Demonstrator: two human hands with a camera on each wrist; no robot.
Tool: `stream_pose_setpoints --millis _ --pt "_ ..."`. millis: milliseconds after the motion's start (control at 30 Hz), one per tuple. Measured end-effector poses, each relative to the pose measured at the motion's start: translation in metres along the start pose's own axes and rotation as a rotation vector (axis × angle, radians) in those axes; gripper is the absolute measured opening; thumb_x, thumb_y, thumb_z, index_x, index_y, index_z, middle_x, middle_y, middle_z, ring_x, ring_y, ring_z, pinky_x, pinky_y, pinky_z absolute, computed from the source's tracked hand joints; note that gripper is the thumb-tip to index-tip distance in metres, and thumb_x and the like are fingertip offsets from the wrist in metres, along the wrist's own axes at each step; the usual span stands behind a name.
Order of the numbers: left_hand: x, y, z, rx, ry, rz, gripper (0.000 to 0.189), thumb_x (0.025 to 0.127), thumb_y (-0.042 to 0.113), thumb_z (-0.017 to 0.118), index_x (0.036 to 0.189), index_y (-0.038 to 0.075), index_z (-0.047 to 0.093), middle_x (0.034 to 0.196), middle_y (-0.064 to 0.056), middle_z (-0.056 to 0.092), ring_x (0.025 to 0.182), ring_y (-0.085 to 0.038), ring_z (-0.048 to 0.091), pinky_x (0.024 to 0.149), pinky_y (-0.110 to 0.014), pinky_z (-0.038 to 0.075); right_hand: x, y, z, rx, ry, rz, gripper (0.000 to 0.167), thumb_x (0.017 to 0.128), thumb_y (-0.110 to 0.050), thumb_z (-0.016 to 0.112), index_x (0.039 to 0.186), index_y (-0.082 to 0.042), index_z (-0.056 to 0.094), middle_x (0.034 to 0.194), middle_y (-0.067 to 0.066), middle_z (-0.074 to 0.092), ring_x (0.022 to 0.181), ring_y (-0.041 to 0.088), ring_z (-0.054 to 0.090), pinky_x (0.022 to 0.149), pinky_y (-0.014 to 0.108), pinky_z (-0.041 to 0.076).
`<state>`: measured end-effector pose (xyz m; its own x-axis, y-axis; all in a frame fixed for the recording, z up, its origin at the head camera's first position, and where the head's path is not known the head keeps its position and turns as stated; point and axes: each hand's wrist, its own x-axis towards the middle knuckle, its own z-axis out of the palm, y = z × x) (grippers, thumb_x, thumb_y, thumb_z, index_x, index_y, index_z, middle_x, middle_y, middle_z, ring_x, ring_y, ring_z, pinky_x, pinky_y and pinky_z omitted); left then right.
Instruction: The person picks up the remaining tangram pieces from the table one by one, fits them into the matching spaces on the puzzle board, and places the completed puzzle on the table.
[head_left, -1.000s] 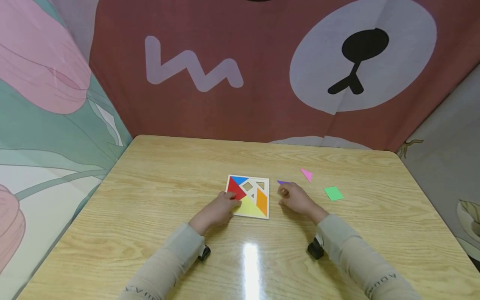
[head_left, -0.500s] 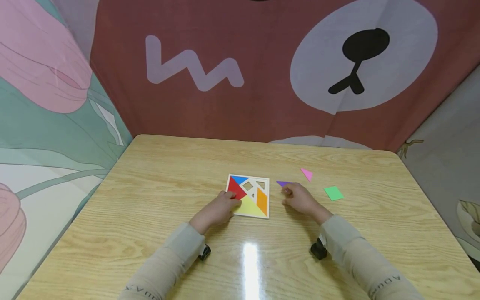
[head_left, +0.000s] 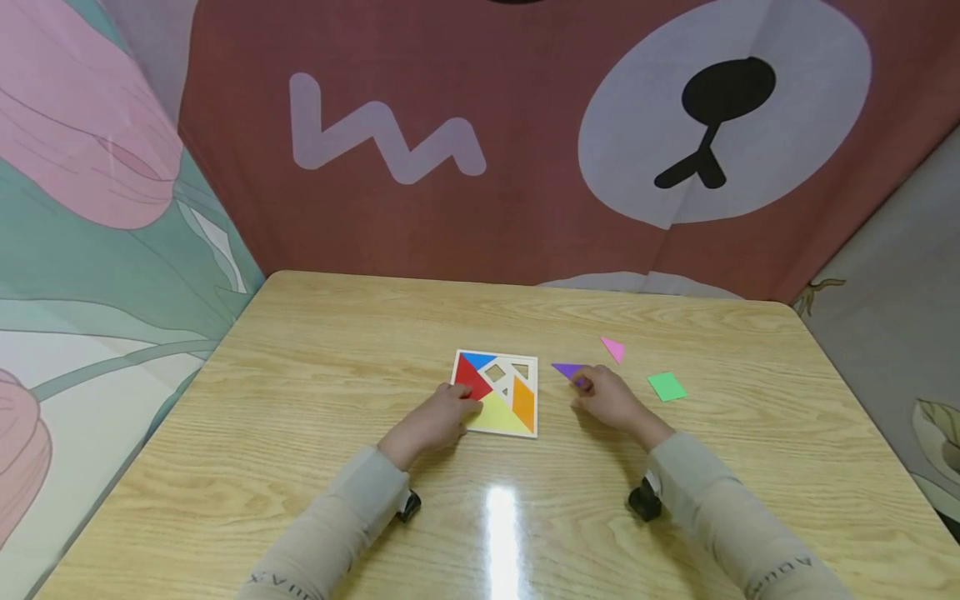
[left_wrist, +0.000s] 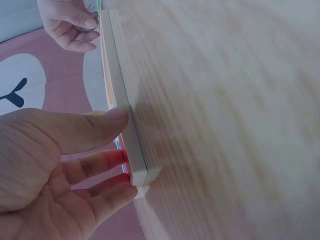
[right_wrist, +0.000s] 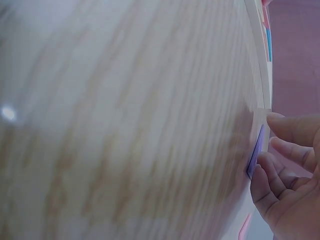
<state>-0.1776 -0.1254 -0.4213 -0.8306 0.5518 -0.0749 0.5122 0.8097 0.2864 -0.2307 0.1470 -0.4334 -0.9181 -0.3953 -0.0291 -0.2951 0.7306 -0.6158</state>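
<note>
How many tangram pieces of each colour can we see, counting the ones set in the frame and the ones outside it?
Red piece: 1
Blue piece: 1
Yellow piece: 1
Orange piece: 1
Purple piece: 1
Pink piece: 1
Green piece: 1
Total: 7

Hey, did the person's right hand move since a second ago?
Yes. In the head view, the right hand has moved to the right, farther from the tangram board, and more of the purple triangle shows now.
</note>
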Motion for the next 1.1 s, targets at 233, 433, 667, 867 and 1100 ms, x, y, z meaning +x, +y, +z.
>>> stream_pose_setpoints --millis 233,433,667,867,1100 --pt "0.0 0.0 0.0 0.001 -0.004 0.004 0.028 0.077 0.002 0.058 0.104 0.007 0.058 0.112 -0.016 0.048 0.098 -0.029 0.043 0.085 -0.036 0.037 -0.002 0.002 -0.002 0.002 0.018 -0.01 0.029 0.07 -0.002 0.066 0.096 0.007 0.056 0.083 0.013 0.05 0.074 0.023 0.047 0.067 0.035 0.042" --pt "0.0 0.001 0.0 0.004 -0.001 0.007 0.027 0.077 0.001 0.058 0.104 0.007 0.058 0.112 -0.016 0.048 0.097 -0.029 0.043 0.085 -0.036 0.037 -0.003 0.003 -0.004 -0.002 0.017 -0.007 0.031 0.07 -0.002 0.066 0.098 0.007 0.056 0.084 0.013 0.051 0.075 0.023 0.048 0.067 0.035 0.043" --pt "0.0 0.001 0.0 0.002 -0.004 -0.006 0.028 0.078 0.001 0.058 0.105 0.008 0.058 0.113 -0.016 0.048 0.098 -0.029 0.043 0.085 -0.036 0.038 -0.005 0.005 -0.009 0.007 0.014 -0.001 0.03 0.071 -0.003 0.065 0.098 0.007 0.055 0.084 0.015 0.051 0.076 0.025 0.049 0.067 0.037 0.043" --pt "0.0 0.001 -0.001 0.005 -0.018 -0.017 0.027 0.079 0.002 0.057 0.105 0.008 0.058 0.114 -0.014 0.047 0.098 -0.028 0.042 0.085 -0.036 0.037 -0.007 0.009 -0.011 0.006 0.005 -0.004 0.029 0.073 -0.004 0.065 0.097 0.008 0.054 0.084 0.016 0.05 0.077 0.026 0.049 0.068 0.038 0.043" --pt "0.001 0.0 0.0 0.004 -0.001 0.001 0.025 0.078 0.002 0.058 0.102 0.008 0.058 0.113 -0.015 0.047 0.098 -0.028 0.043 0.085 -0.036 0.037 -0.008 0.012 -0.013 0.002 -0.003 0.0 0.03 0.074 -0.004 0.064 0.099 0.008 0.053 0.085 0.015 0.05 0.079 0.027 0.05 0.07 0.039 0.043"
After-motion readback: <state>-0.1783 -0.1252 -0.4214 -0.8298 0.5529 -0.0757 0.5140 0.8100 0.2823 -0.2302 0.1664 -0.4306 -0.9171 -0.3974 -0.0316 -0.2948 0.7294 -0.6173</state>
